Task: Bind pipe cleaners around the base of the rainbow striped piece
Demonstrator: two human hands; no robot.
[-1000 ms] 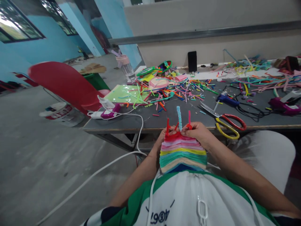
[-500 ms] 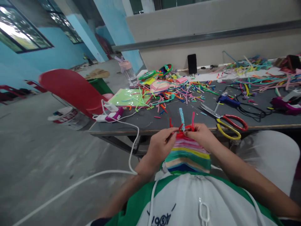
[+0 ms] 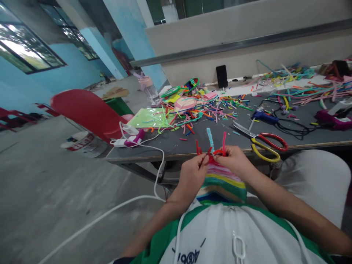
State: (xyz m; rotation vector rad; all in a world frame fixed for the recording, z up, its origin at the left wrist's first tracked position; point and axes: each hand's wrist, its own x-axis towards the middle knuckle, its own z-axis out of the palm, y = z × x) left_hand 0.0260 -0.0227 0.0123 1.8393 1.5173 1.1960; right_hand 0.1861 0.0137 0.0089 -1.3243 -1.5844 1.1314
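Note:
A striped panel of pipe cleaners (image 3: 224, 179), in red, pink, yellow, green, beige and blue bands, hangs between my hands in front of my shirt. My left hand (image 3: 194, 172) pinches a red pipe cleaner (image 3: 208, 151) at the panel's top left. With thumb and fingertips, my right hand (image 3: 233, 159) grips the red top edge on the other side. A light blue twisted pipe cleaner (image 3: 210, 137) stands up between the hands, and a pink end (image 3: 224, 138) sticks up by the right fingers. The exact contact under the fingertips is hidden.
Scissors (image 3: 258, 141) with red and yellow handles lie at the grey table's (image 3: 176, 148) front edge. Behind are a blue glue gun (image 3: 265, 116), scattered pipe cleaner pieces (image 3: 217, 112) and a phone (image 3: 221, 76). A white cable (image 3: 162, 165) hangs off the left side, near my left forearm.
My left fingers have shifted slightly down along the red pipe cleaner. The light blue piece leans a little more to the left. The view has turned slightly.

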